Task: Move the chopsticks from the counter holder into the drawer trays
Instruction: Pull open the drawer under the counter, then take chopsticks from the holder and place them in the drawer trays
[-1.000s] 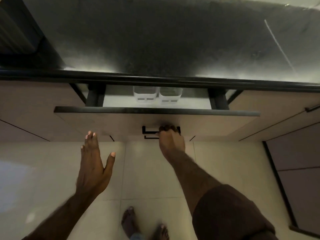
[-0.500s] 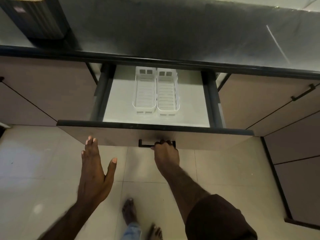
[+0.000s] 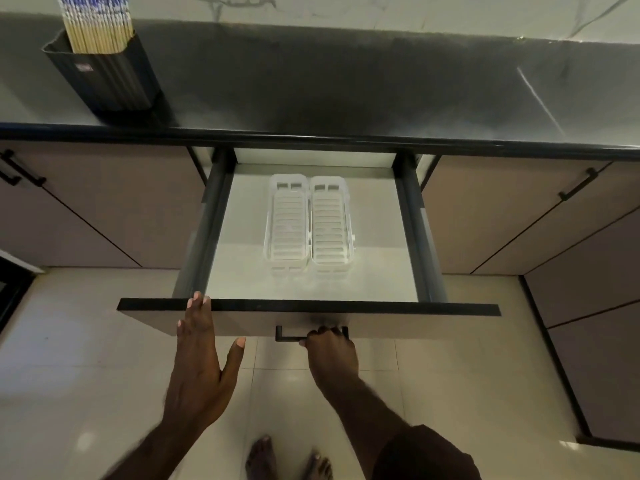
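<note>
The drawer [image 3: 308, 308] stands pulled well out from under the dark counter [image 3: 346, 91], its pale floor exposed. The right hand [image 3: 330, 351] is closed around the black handle [image 3: 287, 337] on the drawer front, fingers curled over the bar. The left hand [image 3: 201, 362] is open and flat, fingers extended together and thumb splayed to the side; its fingertips [image 3: 199, 299] reach the top edge of the drawer front, left of the handle, and it holds nothing. Inside the drawer, two white slotted trays lie side by side, touching along their long edges: the left tray [image 3: 286, 223] and the right tray [image 3: 330, 223], both set toward the back centre and both without contents. The chopsticks [image 3: 97, 26] are bundled upright in the dark ribbed holder [image 3: 107, 81], which stands on the counter at the far left, well apart from the drawer opening; their light shafts and patterned tops rise above the holder rim. Closed cabinet fronts flank the drawer on both sides. The person's bare feet [image 3: 287, 459] show on the pale tiled floor [image 3: 69, 358] below.
</note>
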Demonstrator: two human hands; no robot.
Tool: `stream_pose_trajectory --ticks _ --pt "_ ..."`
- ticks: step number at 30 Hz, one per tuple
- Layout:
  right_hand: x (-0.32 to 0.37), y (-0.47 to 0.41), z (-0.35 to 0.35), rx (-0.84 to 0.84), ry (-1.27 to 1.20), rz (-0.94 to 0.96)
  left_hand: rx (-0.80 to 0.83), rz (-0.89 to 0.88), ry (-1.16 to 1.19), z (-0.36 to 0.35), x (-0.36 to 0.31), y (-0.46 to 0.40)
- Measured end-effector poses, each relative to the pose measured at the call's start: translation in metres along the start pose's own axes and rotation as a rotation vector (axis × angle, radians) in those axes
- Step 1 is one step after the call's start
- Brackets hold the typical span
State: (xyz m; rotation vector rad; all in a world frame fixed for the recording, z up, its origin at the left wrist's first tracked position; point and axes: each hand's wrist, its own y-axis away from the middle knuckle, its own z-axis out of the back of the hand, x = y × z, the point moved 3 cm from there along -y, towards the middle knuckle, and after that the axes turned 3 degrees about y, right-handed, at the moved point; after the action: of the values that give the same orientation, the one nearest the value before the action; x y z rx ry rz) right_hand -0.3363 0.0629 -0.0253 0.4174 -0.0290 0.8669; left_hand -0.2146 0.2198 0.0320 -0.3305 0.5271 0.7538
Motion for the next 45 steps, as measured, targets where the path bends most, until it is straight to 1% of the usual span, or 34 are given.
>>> stream_pose_trajectory --ticks 7,13,19,24,29,38,45 --pt "0.003 0.018 0.002 0.045 -0.026 -0.009 0.032 -0.017 -0.006 -0.002 -0.009 -0.002" --pt "0.008 0.037 0.031 -0.019 -0.068 0.003 0.075 -0.034 -0.036 0.009 -0.017 0.001" --pt "0.027 0.054 0.089 -0.088 -0.106 0.055 0.105 -0.099 -0.016 0.037 -0.028 -0.001" --pt "0.060 0.050 0.153 -0.180 -0.266 0.018 0.079 -0.152 0.015 0.073 -0.029 -0.020" --pt "0.120 0.034 0.189 -0.274 -0.317 -0.016 0.015 -0.217 0.062 0.127 -0.007 -0.044" --pt "0.274 -0.013 0.231 -0.478 -0.351 -0.018 -0.029 -0.349 0.108 0.266 0.092 -0.101" --pt "0.361 -0.065 0.257 -0.569 -0.402 0.031 -0.106 -0.395 0.126 0.328 0.143 -0.162"
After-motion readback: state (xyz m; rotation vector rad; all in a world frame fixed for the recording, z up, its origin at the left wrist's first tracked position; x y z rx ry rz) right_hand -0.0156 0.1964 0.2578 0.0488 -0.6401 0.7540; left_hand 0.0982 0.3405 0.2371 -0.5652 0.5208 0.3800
